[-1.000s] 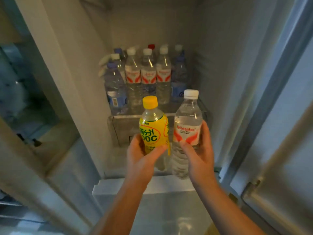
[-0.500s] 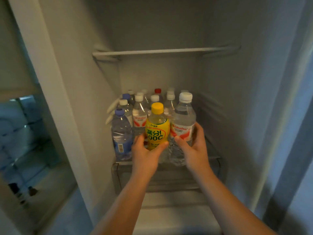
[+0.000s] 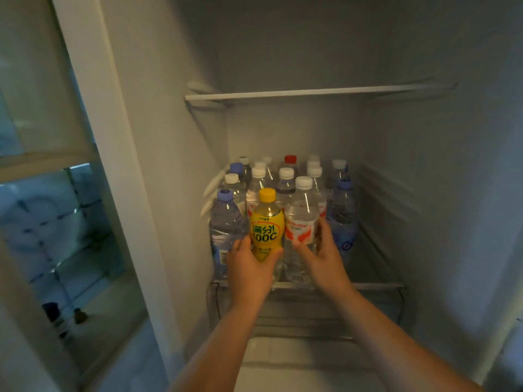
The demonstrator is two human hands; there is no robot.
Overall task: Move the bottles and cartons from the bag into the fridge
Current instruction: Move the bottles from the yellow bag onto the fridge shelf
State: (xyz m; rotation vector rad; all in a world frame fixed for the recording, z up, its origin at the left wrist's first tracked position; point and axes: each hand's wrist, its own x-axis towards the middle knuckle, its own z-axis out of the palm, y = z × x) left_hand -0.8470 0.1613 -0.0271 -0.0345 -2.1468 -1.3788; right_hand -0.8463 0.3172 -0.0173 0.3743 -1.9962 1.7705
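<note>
My left hand (image 3: 249, 270) grips the lower part of a yellow bottle (image 3: 266, 224) with a yellow cap. My right hand (image 3: 322, 256) grips a clear water bottle (image 3: 301, 222) with a white cap and a red-and-white label. Both bottles stand upright side by side at the front edge of the fridge shelf (image 3: 376, 284), just in front of several water bottles (image 3: 285, 176) that fill the shelf behind them. Whether the two bottles rest on the shelf is hidden by my hands. The bag is out of view.
A blue-capped bottle (image 3: 226, 224) stands left of the yellow one, another blue-capped bottle (image 3: 343, 213) to the right. A white upper shelf (image 3: 311, 93) spans the fridge above. A clear drawer (image 3: 308, 312) sits below. Shelf room shows at the front right.
Both hands have carried the two bottles forward from in front of the fridge to the shelf's front edge, against the stored bottles.
</note>
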